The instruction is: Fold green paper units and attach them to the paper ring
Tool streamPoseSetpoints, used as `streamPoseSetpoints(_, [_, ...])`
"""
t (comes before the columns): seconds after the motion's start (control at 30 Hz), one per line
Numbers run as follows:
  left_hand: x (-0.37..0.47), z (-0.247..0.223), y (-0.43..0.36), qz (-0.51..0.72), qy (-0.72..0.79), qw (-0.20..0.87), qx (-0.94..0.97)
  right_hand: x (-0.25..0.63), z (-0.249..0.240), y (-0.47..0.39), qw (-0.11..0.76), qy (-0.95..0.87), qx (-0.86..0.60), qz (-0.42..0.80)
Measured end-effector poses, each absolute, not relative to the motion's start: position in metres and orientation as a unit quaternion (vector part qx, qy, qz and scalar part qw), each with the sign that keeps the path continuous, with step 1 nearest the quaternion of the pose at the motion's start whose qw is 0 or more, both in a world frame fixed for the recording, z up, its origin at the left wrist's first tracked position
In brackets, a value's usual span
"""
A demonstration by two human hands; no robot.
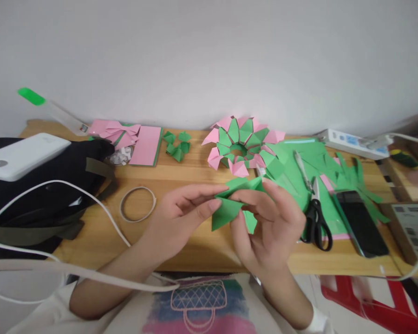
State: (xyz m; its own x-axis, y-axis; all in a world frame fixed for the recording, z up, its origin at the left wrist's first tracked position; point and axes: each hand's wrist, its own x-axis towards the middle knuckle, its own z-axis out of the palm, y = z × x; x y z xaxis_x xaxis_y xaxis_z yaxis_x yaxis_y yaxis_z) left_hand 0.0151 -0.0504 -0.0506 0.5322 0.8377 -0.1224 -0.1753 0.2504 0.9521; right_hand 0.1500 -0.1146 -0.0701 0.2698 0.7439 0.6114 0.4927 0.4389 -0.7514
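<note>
A folded green paper piece (226, 213) is held between both hands above the front of the wooden table. My left hand (181, 218) pinches its left side between thumb and fingers. On the right side, the curled fingers of my right hand (270, 222) grip the same paper, hiding part of it. Behind the hands stands a ring of pink and green folded paper (245, 144). Several small green folded pieces (177, 147) lie to its left, beside a stack of pink paper (146, 146).
Black-handled scissors (316, 220), a phone (360, 225) and green sheets (292, 185) lie on the right. A tape ring (138, 204) is at the left, near a black bag (45, 199), a white power bank (24, 155) and loose cables. A power strip (355, 143) sits at the back right.
</note>
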Motion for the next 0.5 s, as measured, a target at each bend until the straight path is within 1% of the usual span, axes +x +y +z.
streamPoseSetpoints(0.17, [0.017,-0.052,-0.050,0.362,0.346,0.708,0.499,0.148,-0.066,-0.119,0.565,-0.571,-0.587,0.099])
streamPoseSetpoints(0.23, [0.018,-0.053,-0.049,0.366,0.350,0.707,0.493,0.149,-0.063,-0.121,0.574,-0.555,-0.595,0.094])
streamPoseSetpoints(0.33, [0.018,-0.054,-0.047,0.366,0.355,0.706,0.491,0.153,-0.058,-0.125,0.592,-0.527,-0.609,0.029])
streamPoseSetpoints(0.4, [0.018,-0.055,-0.046,0.362,0.355,0.708,0.492,0.159,-0.054,-0.126,0.565,-0.534,-0.629,0.000])
streamPoseSetpoints(0.5, [0.017,-0.055,-0.045,0.351,0.361,0.709,0.493,0.170,-0.050,-0.127,0.513,-0.567,-0.642,0.056])
